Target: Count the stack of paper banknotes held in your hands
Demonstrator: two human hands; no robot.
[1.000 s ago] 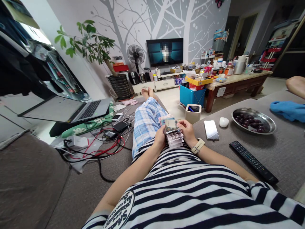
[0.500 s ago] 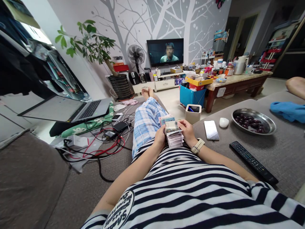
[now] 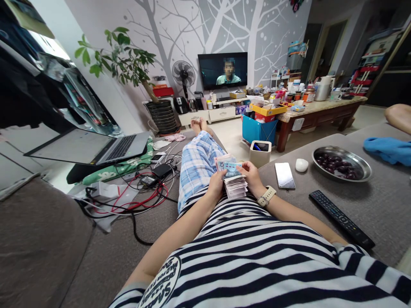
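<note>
A thick wad of banknotes (image 3: 236, 188) is bent over in my lap, its lower ends fanned out in layers above the striped shirt. My left hand (image 3: 217, 185) grips it from the left side, with the thumb on top. On the right, my right hand (image 3: 251, 176) pinches the edge of a bluish banknote (image 3: 231, 168) that lies uppermost. Pinkish notes show behind it at the upper left. A pale watch (image 3: 267, 196) is on my right wrist. Fingers beneath the wad are hidden.
Right of me on the sofa lie a phone (image 3: 284, 175), a white mouse (image 3: 302, 165), a remote control (image 3: 341, 219) and a steel bowl (image 3: 366, 173) of dark fruit. Tangled cables (image 3: 135, 205) and a laptop (image 3: 123, 147) are at left. A beige bin (image 3: 260, 157) stands beyond my legs.
A bluish banknote now lies uppermost, where a greenish-brown one showed before. Both hands stay in nearly the same place around the wad.
</note>
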